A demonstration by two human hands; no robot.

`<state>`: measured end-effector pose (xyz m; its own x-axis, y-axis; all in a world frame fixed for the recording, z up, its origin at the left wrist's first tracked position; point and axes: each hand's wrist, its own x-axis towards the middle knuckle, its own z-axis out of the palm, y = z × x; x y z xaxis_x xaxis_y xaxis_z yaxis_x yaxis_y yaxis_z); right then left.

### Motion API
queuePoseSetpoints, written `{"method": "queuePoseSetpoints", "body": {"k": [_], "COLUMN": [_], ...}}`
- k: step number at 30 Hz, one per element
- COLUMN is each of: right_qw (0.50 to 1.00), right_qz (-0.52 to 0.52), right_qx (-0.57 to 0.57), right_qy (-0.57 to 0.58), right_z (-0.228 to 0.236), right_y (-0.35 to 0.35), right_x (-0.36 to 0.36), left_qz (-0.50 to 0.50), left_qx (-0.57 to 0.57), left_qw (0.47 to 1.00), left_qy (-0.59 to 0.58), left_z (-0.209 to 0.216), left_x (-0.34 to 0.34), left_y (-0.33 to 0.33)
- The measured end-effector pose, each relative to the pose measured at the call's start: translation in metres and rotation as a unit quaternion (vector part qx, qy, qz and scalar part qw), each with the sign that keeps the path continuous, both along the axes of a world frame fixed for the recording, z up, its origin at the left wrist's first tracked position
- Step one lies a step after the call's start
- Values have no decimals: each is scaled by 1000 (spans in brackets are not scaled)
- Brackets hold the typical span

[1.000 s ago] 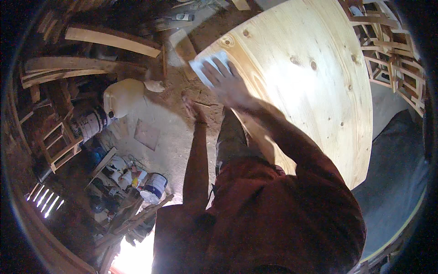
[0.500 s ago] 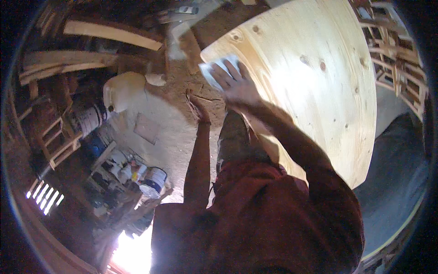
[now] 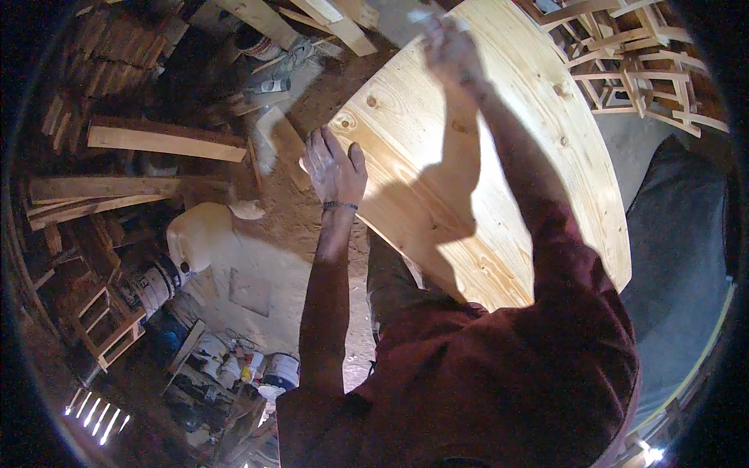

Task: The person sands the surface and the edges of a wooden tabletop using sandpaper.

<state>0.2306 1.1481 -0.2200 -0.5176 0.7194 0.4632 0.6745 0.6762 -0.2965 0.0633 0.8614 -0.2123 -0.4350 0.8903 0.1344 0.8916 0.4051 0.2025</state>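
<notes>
A large pale wooden panel (image 3: 515,156) with dark knots and a curved far-right edge lies in front of me. My left hand (image 3: 335,170) rests at its left corner, fingers extended over the edge and thumb apart; a dark band circles the wrist. My right hand (image 3: 455,53) reaches to the panel's far edge, smeared by motion. At its fingertips is a thin white sheet (image 3: 421,15), pressed under the hand; whether it is cloth or abrasive paper I cannot tell. My right arm throws a shadow over the wood.
Wooden chair or stool frames (image 3: 644,66) are stacked at the far right, above a dark grey cover (image 3: 671,273). On the left are planks (image 3: 164,140), a pale plastic jug (image 3: 199,234), a white bucket (image 3: 152,287) and clutter with another bucket (image 3: 281,370).
My right hand has swept the white sheet from the panel's left corner to its far edge. My left hand has come up from beside the panel onto that corner.
</notes>
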Motion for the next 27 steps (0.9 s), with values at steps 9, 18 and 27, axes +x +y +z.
{"method": "queuePoseSetpoints", "body": {"k": [9,18,27], "right_qw": [984,991,983], "right_qz": [-102,-87,111], "right_qx": [-9,-40,-57], "right_qy": [-146,-88,-138], "right_z": [-28,17,12], "right_y": [-84,-28,-159], "right_x": [-19,56,3], "left_qz": [-105,-216,-176], "left_qx": [4,-71,-93], "left_qw": [994,974,980], "left_qy": [0,-1,17], "left_z": [0,15,6], "left_x": [-8,-18,-17], "left_y": [18,12,18]}}
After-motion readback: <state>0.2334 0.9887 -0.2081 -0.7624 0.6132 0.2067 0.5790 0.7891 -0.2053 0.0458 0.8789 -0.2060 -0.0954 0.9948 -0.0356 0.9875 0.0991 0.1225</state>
